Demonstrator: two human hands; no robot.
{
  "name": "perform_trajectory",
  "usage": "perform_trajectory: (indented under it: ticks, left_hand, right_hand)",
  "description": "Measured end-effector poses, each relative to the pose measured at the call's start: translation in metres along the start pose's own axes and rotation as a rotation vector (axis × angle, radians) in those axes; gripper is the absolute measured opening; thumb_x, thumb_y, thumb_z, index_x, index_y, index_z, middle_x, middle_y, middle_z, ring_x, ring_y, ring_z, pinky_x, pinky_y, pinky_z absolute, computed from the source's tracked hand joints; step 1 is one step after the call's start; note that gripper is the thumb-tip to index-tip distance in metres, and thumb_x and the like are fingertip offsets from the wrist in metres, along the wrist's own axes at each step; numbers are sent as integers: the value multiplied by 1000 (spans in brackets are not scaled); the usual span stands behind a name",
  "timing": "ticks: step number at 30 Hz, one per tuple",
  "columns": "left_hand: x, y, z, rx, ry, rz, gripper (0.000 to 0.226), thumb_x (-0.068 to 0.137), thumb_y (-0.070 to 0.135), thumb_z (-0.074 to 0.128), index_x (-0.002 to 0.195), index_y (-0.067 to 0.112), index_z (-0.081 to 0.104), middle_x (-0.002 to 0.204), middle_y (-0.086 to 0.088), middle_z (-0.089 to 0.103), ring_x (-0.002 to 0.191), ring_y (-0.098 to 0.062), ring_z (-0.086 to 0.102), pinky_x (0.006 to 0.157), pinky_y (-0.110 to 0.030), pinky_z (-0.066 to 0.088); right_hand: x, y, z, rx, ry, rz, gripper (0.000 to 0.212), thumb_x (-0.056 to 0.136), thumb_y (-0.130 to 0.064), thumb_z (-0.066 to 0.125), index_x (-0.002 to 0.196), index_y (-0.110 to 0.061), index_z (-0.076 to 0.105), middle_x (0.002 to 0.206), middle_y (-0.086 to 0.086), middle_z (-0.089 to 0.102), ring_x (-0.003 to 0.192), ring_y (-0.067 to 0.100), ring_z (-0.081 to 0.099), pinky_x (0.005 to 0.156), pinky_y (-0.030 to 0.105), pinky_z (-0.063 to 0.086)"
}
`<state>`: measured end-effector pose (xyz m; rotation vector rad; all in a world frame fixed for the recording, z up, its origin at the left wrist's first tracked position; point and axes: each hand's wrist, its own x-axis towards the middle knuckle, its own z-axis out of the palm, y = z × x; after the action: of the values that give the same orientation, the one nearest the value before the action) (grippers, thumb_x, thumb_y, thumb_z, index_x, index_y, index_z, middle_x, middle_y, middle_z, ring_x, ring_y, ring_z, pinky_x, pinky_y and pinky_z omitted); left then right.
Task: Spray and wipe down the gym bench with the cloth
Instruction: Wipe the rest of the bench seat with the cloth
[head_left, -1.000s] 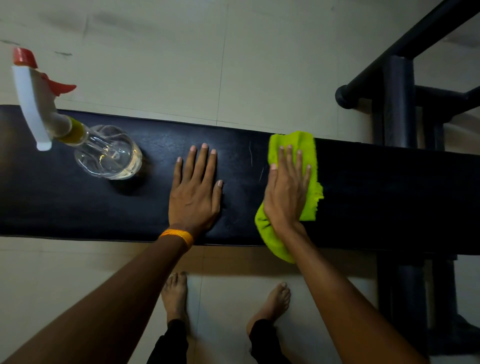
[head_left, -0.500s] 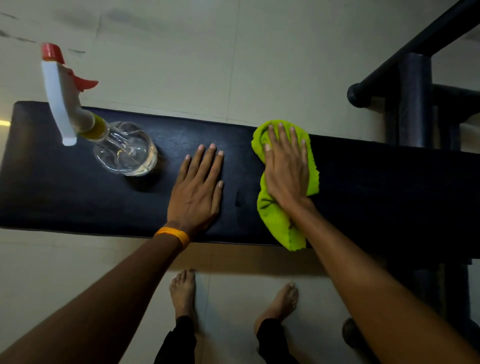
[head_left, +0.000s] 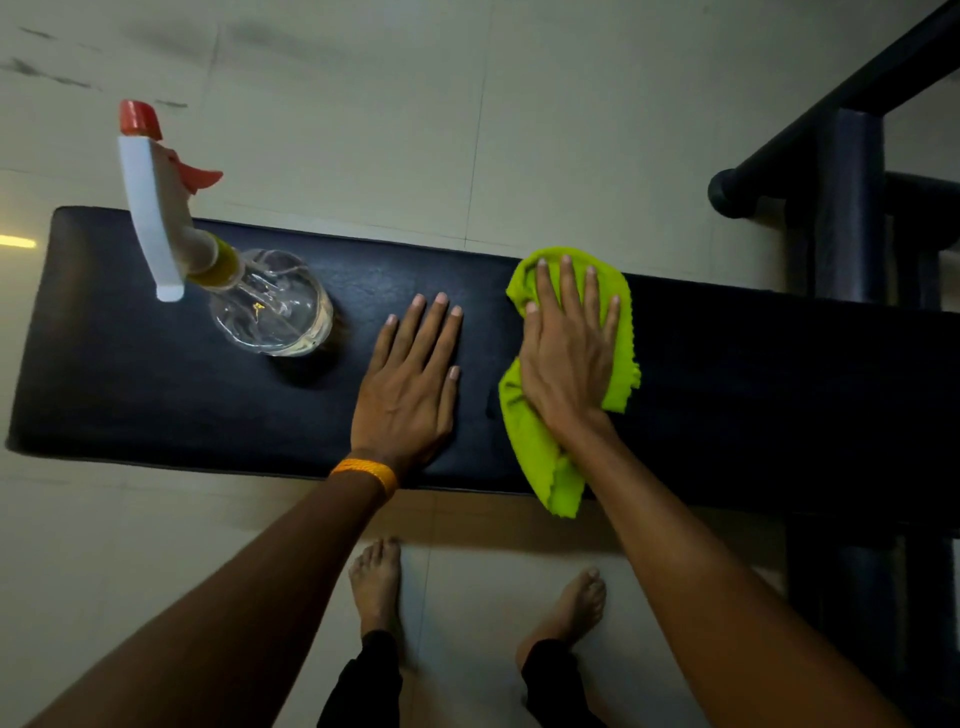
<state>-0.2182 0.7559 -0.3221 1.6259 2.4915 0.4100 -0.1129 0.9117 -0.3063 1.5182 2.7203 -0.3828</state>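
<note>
On the bench (head_left: 727, 364), right hand (head_left: 569, 364) flat on green cloth (head_left: 535, 457), left hand (head_left: 410, 384) spread beside it

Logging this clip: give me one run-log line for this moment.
phase: wiping | right hand: flat on green cloth | left hand: flat on bench | spray bottle: standing, untouched

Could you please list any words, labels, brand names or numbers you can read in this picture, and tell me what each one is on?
There is no readable text in this view.
Spray bottle: clear body, no label or print visible.
Green cloth: plain, no tag showing.
Bench pad: plain black, no logo visible.
Orange wristband by the left hand: no lettering can be made out.
Dark metal frame: no markings visible.
</note>
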Motion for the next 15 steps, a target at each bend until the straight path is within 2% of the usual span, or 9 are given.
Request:
perform_trajectory:
  ticks: [2,4,7,9,12,15]
  left_hand:
    - [-1,-1,0,-37,26,-4,58,104,26,30,157,5,25,166,-11,21,156,-25,15,127,-45,13]
    - [-2,-2,-2,-110,70,-31,56,103,23,31,156,3,29,165,-13,25,155,-26,18,127,-44,13]
    - [-7,-7,-5,-188,122,-115,54,104,21,32,154,1,33,163,-15,28,154,-28,20,126,-44,15]
    - [-11,-12,-9,-144,93,-100,55,104,23,30,154,1,31,164,-16,27,154,-29,19,126,-44,14]
    - [-16,-19,-13,-60,32,-39,57,104,27,28,156,3,29,164,-15,25,154,-29,18,127,-42,12]
    - [-16,-21,-13,-6,-2,-30,60,103,30,29,157,3,27,165,-15,22,155,-29,16,127,-43,13]
  right_hand:
    - [-2,-20,4,18,-11,-34,56,102,-39,23,156,-27,35,165,-1,28,155,25,18,126,53,10]
    - [-28,-33,7,4,-21,-151,57,101,-38,22,154,-25,39,163,1,33,154,27,23,125,53,15]
    - [-91,-36,9,-16,-66,-325,54,99,-35,32,150,-23,46,160,3,40,150,30,31,122,53,25]
    - [-115,-21,9,-34,-71,-391,52,98,-34,39,147,-21,51,156,3,45,147,30,38,119,51,31]
    - [-104,15,5,-22,13,-389,50,96,-30,42,141,-17,58,151,6,52,140,31,47,112,52,42]
    - [-62,37,-9,19,-5,-258,55,99,-33,31,150,-18,46,158,6,42,148,32,35,118,52,34]
